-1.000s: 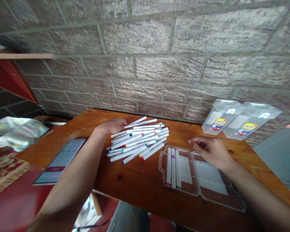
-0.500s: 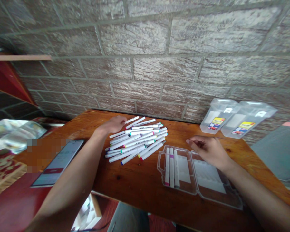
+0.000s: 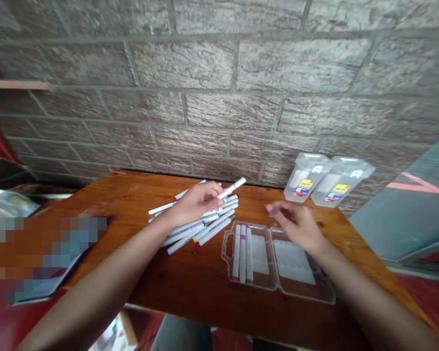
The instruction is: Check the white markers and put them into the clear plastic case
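My left hand (image 3: 199, 202) is closed on a white marker (image 3: 237, 184), held tilted with one end pointing up and right. It is over a loose pile of white markers (image 3: 183, 236) with coloured ends, and covers part of that pile. My right hand (image 3: 296, 224) hovers above the lid side of an open clear plastic case (image 3: 278, 287), fingers loosely curled with a gap between them and the thumb, and nothing visible in them. Several markers, one with a purple band (image 3: 243, 239), stand side by side in the left half of the case, near a white paper insert (image 3: 259, 256).
Two clear plastic containers (image 3: 303, 170) with yellow labels stand at the back right of the wooden table (image 3: 161, 287). A phone-like flat device (image 3: 47, 287), partly pixelated, lies at the left. A brick wall (image 3: 212, 112) rises behind the table.
My left hand has moved right, from the far left edge of the pile to above it, now carrying a marker. My right hand stays near the case. The view has shifted to the right.
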`<state>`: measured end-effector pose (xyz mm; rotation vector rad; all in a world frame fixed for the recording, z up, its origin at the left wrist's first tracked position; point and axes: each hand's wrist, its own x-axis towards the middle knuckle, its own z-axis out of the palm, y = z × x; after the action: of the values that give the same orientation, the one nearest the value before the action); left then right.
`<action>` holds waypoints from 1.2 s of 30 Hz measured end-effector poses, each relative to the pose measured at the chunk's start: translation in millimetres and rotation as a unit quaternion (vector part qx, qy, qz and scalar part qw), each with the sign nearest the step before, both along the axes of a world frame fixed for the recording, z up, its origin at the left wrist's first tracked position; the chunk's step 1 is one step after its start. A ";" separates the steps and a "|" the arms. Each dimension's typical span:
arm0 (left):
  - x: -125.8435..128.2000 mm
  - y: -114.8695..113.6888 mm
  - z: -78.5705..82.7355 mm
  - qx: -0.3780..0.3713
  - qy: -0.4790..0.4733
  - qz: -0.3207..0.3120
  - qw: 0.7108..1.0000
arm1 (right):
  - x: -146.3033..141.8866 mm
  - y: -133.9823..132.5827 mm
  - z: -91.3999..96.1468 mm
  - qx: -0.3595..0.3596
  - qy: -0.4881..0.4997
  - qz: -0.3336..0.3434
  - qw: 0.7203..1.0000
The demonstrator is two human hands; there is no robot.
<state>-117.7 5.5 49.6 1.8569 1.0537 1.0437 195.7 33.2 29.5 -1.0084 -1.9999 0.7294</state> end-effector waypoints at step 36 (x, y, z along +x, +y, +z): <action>76.8 -40.7 -29.7 -0.031 -0.131 -0.007 0.991 | -24.4 -33.0 10.0 -0.208 0.154 0.140 0.956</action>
<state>-41.0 -35.1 19.9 1.6235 0.9072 1.1956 171.3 0.2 39.4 -0.7821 -1.7655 1.4163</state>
